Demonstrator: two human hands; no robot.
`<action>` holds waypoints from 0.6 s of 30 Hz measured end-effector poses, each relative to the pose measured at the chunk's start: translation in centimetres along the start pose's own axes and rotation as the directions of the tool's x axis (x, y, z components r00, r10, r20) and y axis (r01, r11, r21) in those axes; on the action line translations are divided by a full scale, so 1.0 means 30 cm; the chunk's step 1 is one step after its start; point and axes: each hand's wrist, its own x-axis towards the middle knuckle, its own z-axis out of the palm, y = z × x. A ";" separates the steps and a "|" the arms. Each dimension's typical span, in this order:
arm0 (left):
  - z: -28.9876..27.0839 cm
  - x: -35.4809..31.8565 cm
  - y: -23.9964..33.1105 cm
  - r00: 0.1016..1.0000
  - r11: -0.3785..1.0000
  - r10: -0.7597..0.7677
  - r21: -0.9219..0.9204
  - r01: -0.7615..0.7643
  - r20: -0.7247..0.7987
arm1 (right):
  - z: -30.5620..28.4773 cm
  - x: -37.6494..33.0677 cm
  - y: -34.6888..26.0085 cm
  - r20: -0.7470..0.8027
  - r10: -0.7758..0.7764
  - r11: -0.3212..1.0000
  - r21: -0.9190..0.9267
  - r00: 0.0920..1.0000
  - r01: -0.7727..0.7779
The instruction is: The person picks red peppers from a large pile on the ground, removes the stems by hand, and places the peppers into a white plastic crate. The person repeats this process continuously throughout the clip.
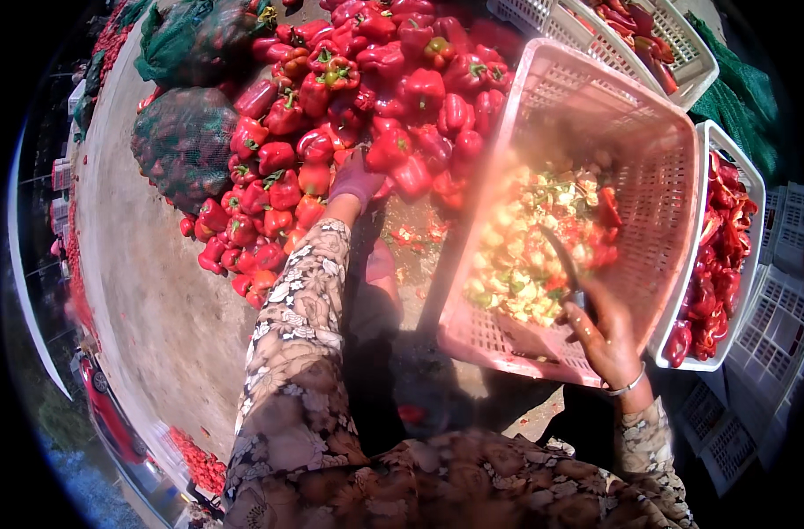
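My left hand (356,180), in a purple glove, reaches into the near side of a big pile of red bell peppers (424,88). It touches peppers there, beside a red bell pepper (389,150); its fingers are partly hidden, so I cannot tell whether they grip one. My bare right hand (606,333) is closed around the handle of a knife (560,256) with a curved blade. The blade is over a pink plastic crate (587,70). Pale pepper cores and seedy scraps (538,229), with some red bits, lie in that crate.
Right of the pink crate, a white crate (755,203) holds cut red peppers (715,264). Another white crate (702,66) with pepper pieces stands at the far right. Green mesh sacks (186,141) lie on the left. Grey crates (772,326) stand at the right edge.
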 end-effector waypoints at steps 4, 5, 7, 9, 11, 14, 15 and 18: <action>0.081 0.217 0.010 0.990 0.960 0.134 0.242 -0.139 0.037 | 0.045 0.025 0.057 0.057 -0.142 0.970 -0.190 0.988 0.150; 0.094 0.255 -0.002 0.996 0.982 0.058 0.176 -0.069 0.071 | 0.048 0.026 0.062 0.099 -0.134 0.949 -0.272 0.986 0.156; 0.082 0.305 -0.004 1.000 0.998 0.019 0.063 -0.020 0.015 | 0.065 0.034 0.062 0.080 -0.181 0.921 -0.334 0.980 0.197; 0.135 0.279 -0.012 0.999 0.999 0.044 0.027 -0.045 0.006 | 0.072 0.034 0.060 0.054 -0.236 0.906 -0.349 0.970 0.240; 0.159 0.245 -0.033 0.999 0.999 0.035 -0.024 -0.036 -0.041 | 0.077 0.030 0.048 0.035 -0.161 0.930 -0.328 0.986 0.164; 0.222 0.169 -0.065 0.981 0.978 -0.087 -0.202 0.050 -0.176 | 0.078 0.021 0.039 0.010 -0.133 0.947 -0.293 0.991 0.130; 0.232 0.155 -0.087 0.977 0.937 -0.098 -0.348 0.027 -0.187 | 0.086 0.010 0.037 0.002 -0.131 0.953 -0.276 0.991 0.127; 0.198 0.067 -0.079 0.969 0.670 -0.132 -0.739 -0.069 -0.210 | 0.103 -0.009 0.037 -0.014 -0.132 0.973 -0.193 0.991 0.127</action>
